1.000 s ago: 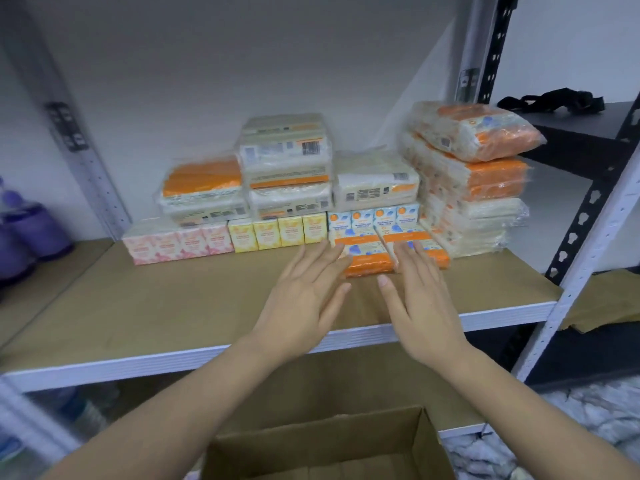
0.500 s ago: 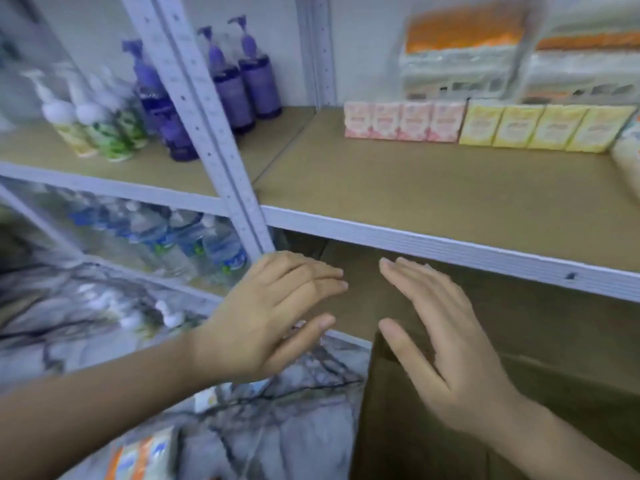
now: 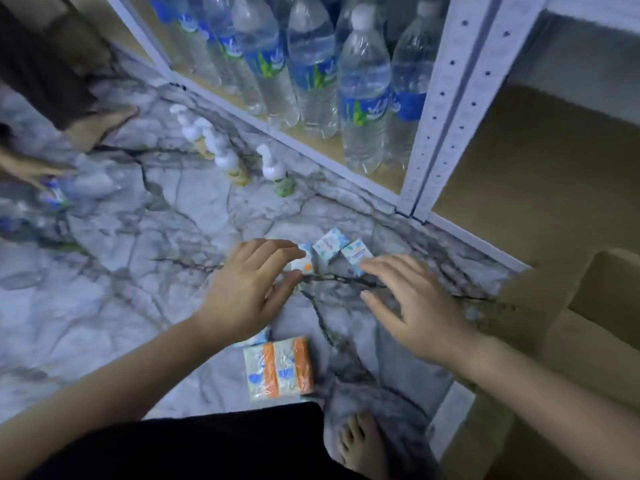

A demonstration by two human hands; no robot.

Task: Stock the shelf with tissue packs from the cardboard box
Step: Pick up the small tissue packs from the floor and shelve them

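Observation:
Three small blue-and-white tissue packs (image 3: 330, 249) lie in a row on the marble floor near the shelf foot. My left hand (image 3: 247, 289) is at the leftmost pack, fingers spread and touching its edge. On the other side, my right hand (image 3: 412, 306) hovers with fingers apart, its tips at the rightmost pack (image 3: 356, 258). A larger orange-and-white tissue pack (image 3: 278, 368) lies on the floor closer to me, below my left wrist. The cardboard box (image 3: 568, 327) stands open at the right; its inside is out of view.
Water bottles (image 3: 360, 95) fill the lowest shelf at the back, behind a grey upright (image 3: 450, 109). Pump bottles (image 3: 273, 171) stand on the floor. Another person's foot (image 3: 100, 126) and hand (image 3: 24, 168) are at the left. My bare foot (image 3: 360, 445) is below.
My view has dropped from the stocked shelf to the floor. Both hands came down from the shelf front to the small tissue packs on the floor.

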